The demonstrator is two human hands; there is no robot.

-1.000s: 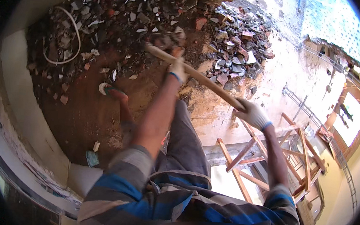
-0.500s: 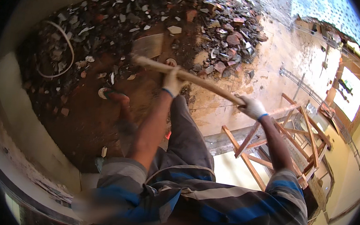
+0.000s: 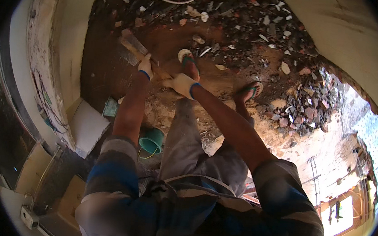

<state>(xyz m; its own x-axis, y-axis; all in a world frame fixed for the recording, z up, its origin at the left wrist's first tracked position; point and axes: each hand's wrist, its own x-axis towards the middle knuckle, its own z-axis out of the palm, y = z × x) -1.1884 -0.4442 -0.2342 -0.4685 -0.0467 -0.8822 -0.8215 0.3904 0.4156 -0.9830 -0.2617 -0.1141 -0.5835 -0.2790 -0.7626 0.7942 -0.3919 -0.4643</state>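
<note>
A hoe with a wooden handle (image 3: 160, 72) and a wide, flat metal blade (image 3: 130, 46) slants across in front of me. Its blade is low over the dark, wet-looking floor at the upper left. My left hand (image 3: 145, 65), in a white glove with a blue cuff, is wrapped round the handle close to the blade. Farther back along the handle grips my right hand (image 3: 183, 84), gloved the same way. Both arms reach forward. My sandalled feet stand to the right of the blade, one of them (image 3: 190, 67) just beyond the right hand.
Broken tile and masonry rubble (image 3: 307, 109) lies heaped at the right, with more debris along the far side. A pale hose loop (image 3: 176, 1) rests on it. Near my left leg stands a green bucket (image 3: 152, 139); another green container (image 3: 111, 107) is by the left wall (image 3: 70, 51).
My view has swung to the left. The hoe has come round to the left side, its blade now at upper left, and my hands are closer together on the handle.
</note>
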